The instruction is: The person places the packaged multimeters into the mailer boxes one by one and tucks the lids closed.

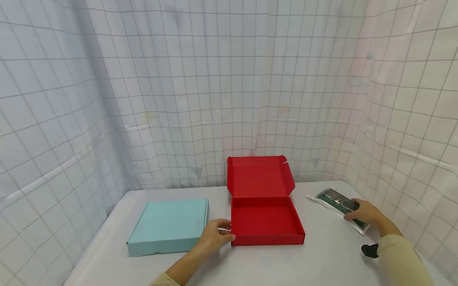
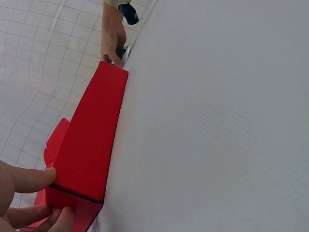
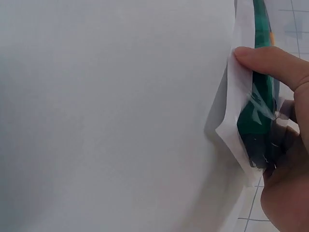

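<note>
A red cardboard box point(image 1: 268, 240) stands with its lid point(image 1: 259, 176) raised at the back, and its inside shows bare red. My left hand point(image 1: 216, 237) holds the box's front left corner. In the left wrist view its thumb point(image 2: 36, 179) lies on the front wall, with the other fingers bent against the side. At the right, a clear plastic packet point(image 1: 330, 198) with a long green and dark item inside lies slantwise. My right hand point(image 1: 365, 212) grips its near end, thumb point(image 3: 263, 60) on one long edge and fingers around the other, partly hidden.
A closed light blue box point(image 1: 171, 222) lies left of the red box, close to my left forearm. White gridded curtains point(image 1: 232, 79) hang behind and along both sides of the white table point(image 1: 279, 266). A small black object point(image 1: 370, 250) shows beside my right sleeve.
</note>
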A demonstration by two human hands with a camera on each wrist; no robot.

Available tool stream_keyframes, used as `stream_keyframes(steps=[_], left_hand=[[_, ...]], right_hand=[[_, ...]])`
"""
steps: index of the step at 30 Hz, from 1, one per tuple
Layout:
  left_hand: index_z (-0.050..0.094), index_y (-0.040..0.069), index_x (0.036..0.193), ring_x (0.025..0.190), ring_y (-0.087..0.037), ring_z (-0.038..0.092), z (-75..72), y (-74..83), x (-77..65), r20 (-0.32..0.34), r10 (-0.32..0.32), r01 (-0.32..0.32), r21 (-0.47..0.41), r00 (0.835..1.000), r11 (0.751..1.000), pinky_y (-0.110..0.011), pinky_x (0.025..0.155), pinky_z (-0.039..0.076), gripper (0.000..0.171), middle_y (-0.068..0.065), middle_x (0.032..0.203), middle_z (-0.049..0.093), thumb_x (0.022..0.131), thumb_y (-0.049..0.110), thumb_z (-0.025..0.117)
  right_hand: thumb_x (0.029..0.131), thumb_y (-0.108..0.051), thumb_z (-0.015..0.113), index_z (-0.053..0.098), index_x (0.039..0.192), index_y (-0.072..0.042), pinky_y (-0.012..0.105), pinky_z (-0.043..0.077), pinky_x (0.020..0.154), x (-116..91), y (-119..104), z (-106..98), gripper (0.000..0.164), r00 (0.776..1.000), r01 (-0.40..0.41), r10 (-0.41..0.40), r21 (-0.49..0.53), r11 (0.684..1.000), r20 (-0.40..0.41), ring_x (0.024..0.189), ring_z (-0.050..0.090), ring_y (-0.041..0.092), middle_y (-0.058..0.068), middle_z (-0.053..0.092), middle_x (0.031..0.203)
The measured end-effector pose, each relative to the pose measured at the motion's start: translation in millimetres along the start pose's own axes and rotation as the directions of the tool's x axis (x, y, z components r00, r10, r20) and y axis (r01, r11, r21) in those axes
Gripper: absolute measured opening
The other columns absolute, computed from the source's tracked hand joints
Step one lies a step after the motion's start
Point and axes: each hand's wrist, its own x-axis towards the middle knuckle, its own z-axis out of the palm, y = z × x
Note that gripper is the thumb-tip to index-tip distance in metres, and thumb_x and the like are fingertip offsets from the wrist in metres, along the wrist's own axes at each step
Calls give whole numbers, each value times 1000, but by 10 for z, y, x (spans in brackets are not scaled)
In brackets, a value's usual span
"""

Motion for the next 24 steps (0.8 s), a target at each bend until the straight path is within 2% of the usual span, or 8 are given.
stream_keyframes(steps=[6,13,20,24], left_hand=[[63,-5,129,96,-25,69,-11,10,11,5,4,-4,8,1000,1000,-40,81,61,48,-10,112,66,87,4,83],[62,-7,129,97,-25,69,-15,-24,10,39,18,-18,-5,999,1000,-40,82,61,46,-11,112,66,88,3,81],[63,-6,129,96,-24,69,-11,-11,4,28,18,-18,0,999,1000,-40,82,61,47,-10,112,66,87,4,82],[62,-6,129,95,-24,69,-13,-13,6,26,21,-21,-3,999,1000,-40,82,61,47,-10,112,66,87,3,82]], right_hand=[[81,-37,85,39,138,23,62,47,89,-5,-36,-22,95,999,23,-23,-3,1000,-38,103,57,45,41,54,125],[82,-34,85,42,133,25,61,49,90,28,-47,14,89,999,29,-29,3,1000,-31,105,58,45,41,55,123],[85,-36,81,41,132,24,56,52,83,32,-92,-9,86,999,6,-5,22,1000,-43,98,58,40,37,56,117],[85,-35,81,39,133,24,52,52,81,-8,-168,-58,86,999,18,-16,50,999,-50,97,58,39,39,54,120]])
